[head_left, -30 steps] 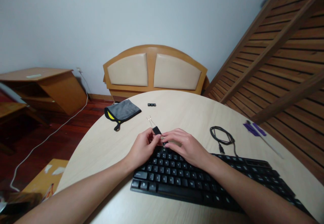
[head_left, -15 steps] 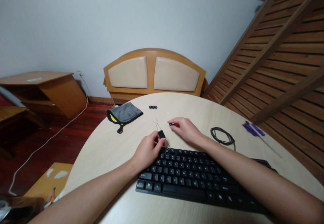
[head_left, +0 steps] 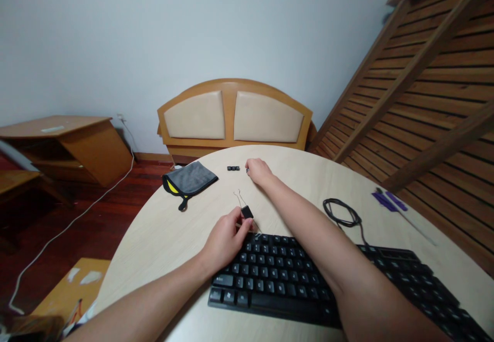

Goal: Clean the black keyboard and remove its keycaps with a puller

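Note:
My left hand (head_left: 228, 233) pinches a keycap puller (head_left: 247, 211) by its black handle, its two thin wire prongs pointing away from me. It is just beyond the upper left corner of a black keyboard (head_left: 274, 275). Farther out, my right hand (head_left: 258, 171) is closed on a small dark keycap (head_left: 247, 170), mostly hidden by the fingers. Left of that hand lies a short row of black keycaps (head_left: 233, 168), close to the fingertips but apart from them. My right forearm crosses above the keyboard and hides part of its keys.
A grey cloth (head_left: 191, 178) with black edging and yellow inside lies at the left of the round table (head_left: 154, 239). On the right are a coiled black cable (head_left: 341, 213) and a purple brush (head_left: 389, 201). A headboard (head_left: 233, 115) stands behind the table.
My right hand has moved away from me and slightly left with the keycap, close to the row of keycaps. My left hand keeps the puller in nearly the same place.

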The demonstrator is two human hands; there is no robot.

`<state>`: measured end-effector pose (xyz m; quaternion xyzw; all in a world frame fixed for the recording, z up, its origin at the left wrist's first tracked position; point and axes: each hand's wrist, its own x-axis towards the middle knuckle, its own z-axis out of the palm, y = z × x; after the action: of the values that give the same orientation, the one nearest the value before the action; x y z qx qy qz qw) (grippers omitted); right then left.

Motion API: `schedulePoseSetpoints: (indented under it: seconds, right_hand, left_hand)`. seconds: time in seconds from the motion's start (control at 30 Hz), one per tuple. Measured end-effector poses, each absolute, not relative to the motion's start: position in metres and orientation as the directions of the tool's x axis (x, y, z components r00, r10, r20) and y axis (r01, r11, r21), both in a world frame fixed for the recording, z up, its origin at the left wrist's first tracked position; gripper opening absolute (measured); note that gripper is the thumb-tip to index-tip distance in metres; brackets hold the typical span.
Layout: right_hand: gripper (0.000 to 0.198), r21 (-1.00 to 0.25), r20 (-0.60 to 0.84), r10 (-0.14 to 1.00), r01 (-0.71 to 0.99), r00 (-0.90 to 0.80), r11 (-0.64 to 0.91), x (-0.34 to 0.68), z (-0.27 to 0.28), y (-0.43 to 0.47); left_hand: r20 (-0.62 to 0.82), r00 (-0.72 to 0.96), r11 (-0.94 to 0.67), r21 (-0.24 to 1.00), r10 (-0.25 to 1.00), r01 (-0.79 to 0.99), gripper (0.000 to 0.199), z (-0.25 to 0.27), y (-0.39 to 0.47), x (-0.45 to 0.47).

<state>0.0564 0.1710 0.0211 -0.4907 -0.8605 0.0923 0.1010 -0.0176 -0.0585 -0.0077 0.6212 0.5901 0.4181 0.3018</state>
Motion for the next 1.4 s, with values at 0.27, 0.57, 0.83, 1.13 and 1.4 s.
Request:
schedulePoseSetpoints:
  seconds: [0.27, 0.57, 0.83, 1.13, 1.4]
  right_hand:
    - [0.033, -0.311, 0.135, 0.889, 0.833, -0.438, 0.458, 0.044, -0.008, 0.18]
    - [0.032, -0.337, 0.163, 0.889, 0.823, -0.427, 0.457, 0.045, -0.015, 0.184]
    - [0.035, -0.341, 0.184, 0.883, 0.814, -0.433, 0.47, 0.042, -0.015, 0.179]
    - [0.034, -0.315, 0.188, 0.888, 0.83, -0.42, 0.46, 0.039, -0.01, 0.173]
    - [0.037, -0.26, 0.169, 0.868, 0.828, -0.468, 0.497, 0.055, 0.014, 0.163]
  left_hand:
    - [0.171, -0.049, -0.126, 0.863, 0.984, 0.49, 0.022, -0.006, -0.059, -0.017]
    - [0.16, -0.053, -0.114, 0.864, 0.986, 0.491, 0.023, -0.009, -0.059, -0.018]
    - [0.179, -0.05, -0.13, 0.854, 0.983, 0.504, 0.022, -0.008, -0.059, -0.018]
    - [0.181, -0.056, -0.126, 0.844, 0.982, 0.521, 0.022, -0.009, -0.058, -0.018]
    - [0.194, -0.046, -0.144, 0.847, 0.98, 0.511, 0.022, -0.007, -0.06, -0.017]
